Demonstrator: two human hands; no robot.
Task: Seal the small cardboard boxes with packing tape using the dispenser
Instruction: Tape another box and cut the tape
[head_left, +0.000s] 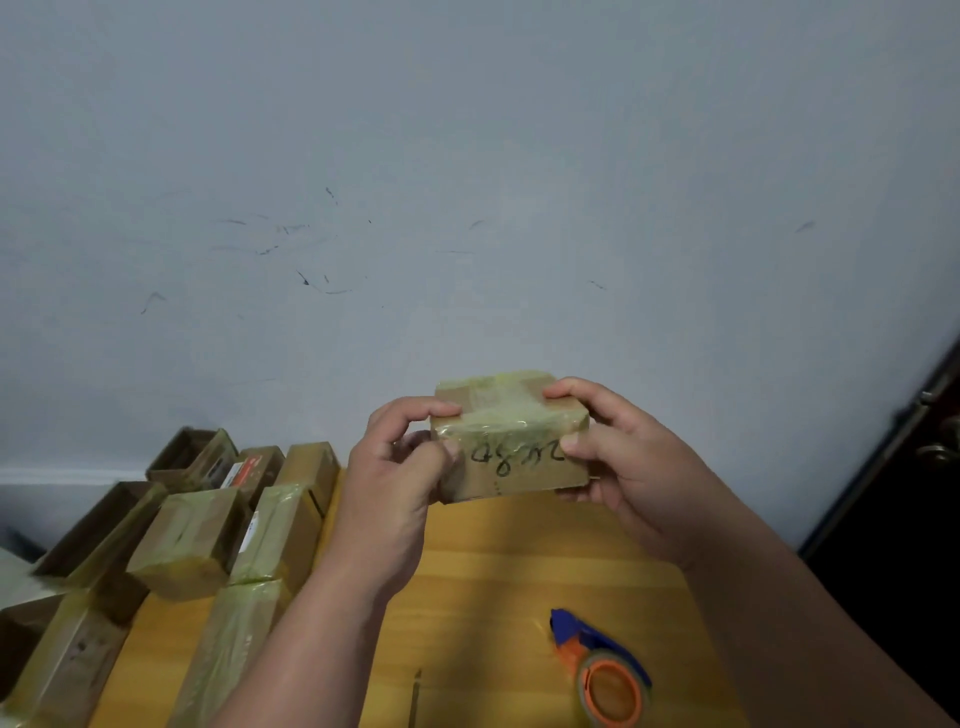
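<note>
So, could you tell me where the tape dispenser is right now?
The tape dispenser lies on the wooden table at the lower right of the head view, untouched, under the right forearm.

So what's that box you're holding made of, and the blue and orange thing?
The box looks like brown cardboard, matte, wrapped in shiny yellowish tape that wrinkles and glints. The tape dispenser looks like hard plastic, smooth, blue and orange, though that is a guess from its look.

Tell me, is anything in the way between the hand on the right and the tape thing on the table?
Nothing visible blocks it. The right hand and left hand both grip the box above the table. The dispenser lies below the right hand with only bare table around it. The hand must let go of the box first.
</note>
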